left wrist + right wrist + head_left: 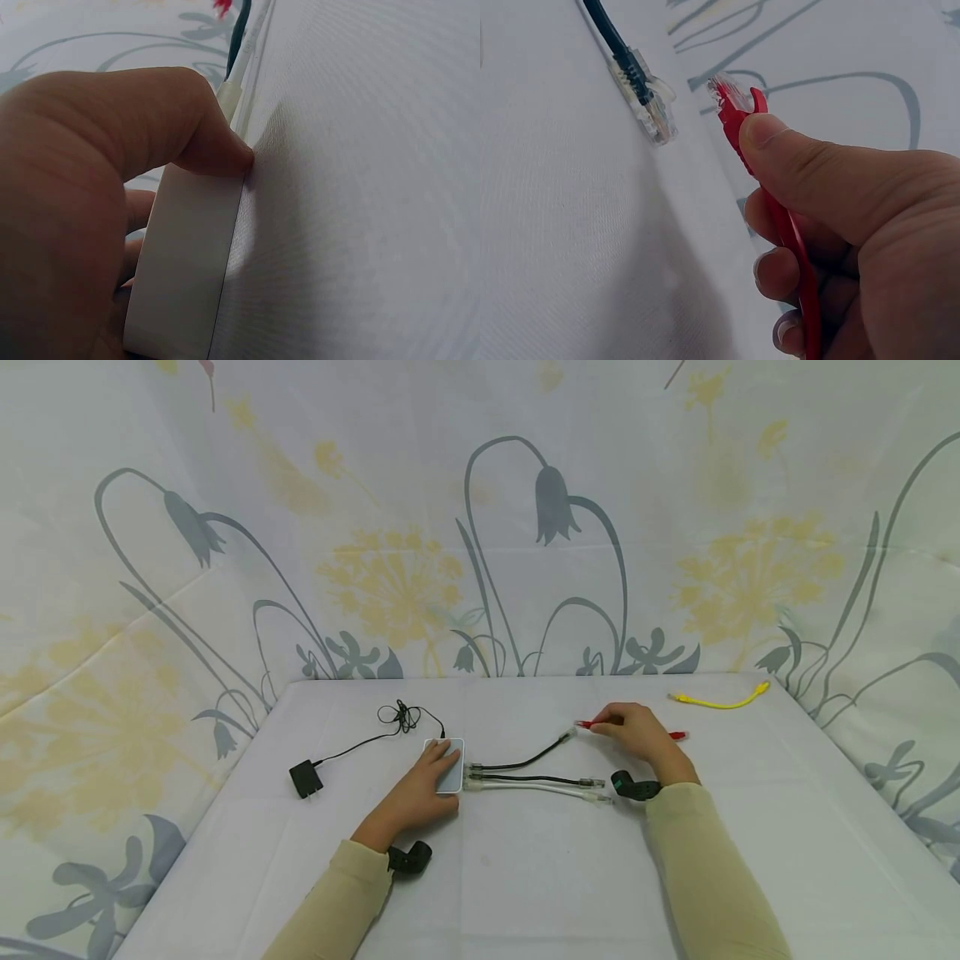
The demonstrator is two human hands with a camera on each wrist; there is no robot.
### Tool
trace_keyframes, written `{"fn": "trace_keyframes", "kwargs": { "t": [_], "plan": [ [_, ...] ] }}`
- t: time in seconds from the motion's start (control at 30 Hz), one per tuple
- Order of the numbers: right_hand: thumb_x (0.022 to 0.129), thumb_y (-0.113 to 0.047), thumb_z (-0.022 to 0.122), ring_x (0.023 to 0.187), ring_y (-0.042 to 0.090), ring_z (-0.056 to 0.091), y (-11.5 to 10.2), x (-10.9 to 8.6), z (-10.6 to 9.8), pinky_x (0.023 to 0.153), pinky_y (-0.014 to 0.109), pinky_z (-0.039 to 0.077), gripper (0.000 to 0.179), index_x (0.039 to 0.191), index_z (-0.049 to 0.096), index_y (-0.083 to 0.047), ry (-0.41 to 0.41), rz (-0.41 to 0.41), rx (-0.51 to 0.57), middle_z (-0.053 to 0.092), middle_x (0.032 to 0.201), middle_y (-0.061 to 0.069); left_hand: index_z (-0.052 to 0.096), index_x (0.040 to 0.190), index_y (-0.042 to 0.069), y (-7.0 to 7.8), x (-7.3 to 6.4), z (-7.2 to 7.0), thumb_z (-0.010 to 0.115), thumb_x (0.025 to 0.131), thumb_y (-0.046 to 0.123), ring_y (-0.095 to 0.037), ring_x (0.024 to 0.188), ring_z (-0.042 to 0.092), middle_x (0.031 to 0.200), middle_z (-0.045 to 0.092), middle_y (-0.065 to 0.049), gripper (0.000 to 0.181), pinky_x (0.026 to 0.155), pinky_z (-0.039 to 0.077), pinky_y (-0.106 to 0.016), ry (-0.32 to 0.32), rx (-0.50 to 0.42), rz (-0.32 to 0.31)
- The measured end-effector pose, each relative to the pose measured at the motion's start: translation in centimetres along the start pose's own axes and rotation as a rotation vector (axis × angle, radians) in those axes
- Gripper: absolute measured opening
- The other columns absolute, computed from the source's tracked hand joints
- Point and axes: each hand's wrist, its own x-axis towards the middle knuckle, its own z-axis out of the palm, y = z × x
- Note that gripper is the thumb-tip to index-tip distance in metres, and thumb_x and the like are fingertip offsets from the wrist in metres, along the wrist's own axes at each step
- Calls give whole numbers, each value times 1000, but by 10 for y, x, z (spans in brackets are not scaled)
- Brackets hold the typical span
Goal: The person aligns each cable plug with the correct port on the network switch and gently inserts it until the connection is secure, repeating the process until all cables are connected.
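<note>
Left hand [422, 789] grips white rectangular box with grey top [184, 262], flat on white-clothed table [540, 877]. Right hand [637, 732] pinches thin red cable [790, 232] behind clear plastic plug [730, 93], near but apart from thin black clear-plugged cable [611, 37].

white-covered table [525, 893], pale creased backdrop [420, 452], grey bell-shaped flowers [553, 506], yellow blooms [397, 572], soft light

Passages: near white tabletop [540, 885] between left sleeve [333, 902] and right sleeve [712, 868]; tabletop right of the latter. Obstacles, centre: left hand [423, 785] on white box [453, 778], three cables [540, 778] extending right; right hand [633, 731] with red cable [678, 735]. Left: adapter [305, 779], looped cord [406, 718]. Far right: yellow cable [723, 705].
</note>
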Motion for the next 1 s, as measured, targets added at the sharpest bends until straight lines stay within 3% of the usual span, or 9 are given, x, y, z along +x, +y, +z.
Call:
{"fn": "trace_keyframes", "kwargs": {
  "t": [1.0],
  "plan": [
    [90,-33,66,79,18,54,-27,7,23,71,30,45,15,93,70,-19,-69,-89,63,65,88,2,39,150,16,-1,0,1,62,75,18,-25,152,8,162,22,-3,78,108,33,-47,10,-11,4]
  ]
}}
